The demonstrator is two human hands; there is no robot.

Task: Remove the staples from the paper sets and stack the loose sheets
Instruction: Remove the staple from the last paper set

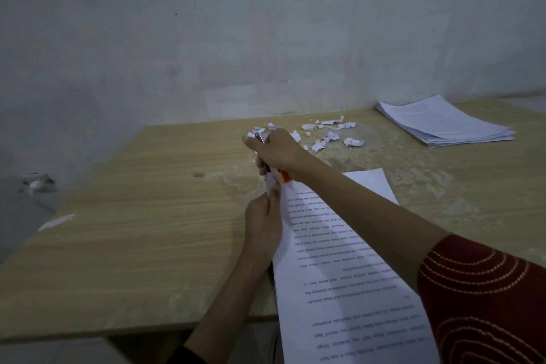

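While the right hand (277,154) reaches over the printed page, its fingers are curled tight round a small hand tool (284,177) with an orange end and a metal tip. The tool type cannot be confirmed from this view. The metal tip projects past the thumb on the far side of the fist, and the orange end shows below the heel of the hand.

The left hand (261,227) sits just beneath the right. Its thumb and fingers are pressed together on the far left corner of the paper set (339,275), and that corner is lifted off the surface and meets the tool. The rest of the set lies flat on the wooden table (133,216), with its near end hanging over the front edge toward the person. The printed text faces up. No staple can be made out.

A stack of loose sheets (446,122) lies at the far right of the table, near the wall (236,23) and well apart from both hands. Torn paper scraps (325,134) are scattered just beyond the right hand, between it and the stack. A dark red patterned sleeve (484,298) covers the right upper arm.
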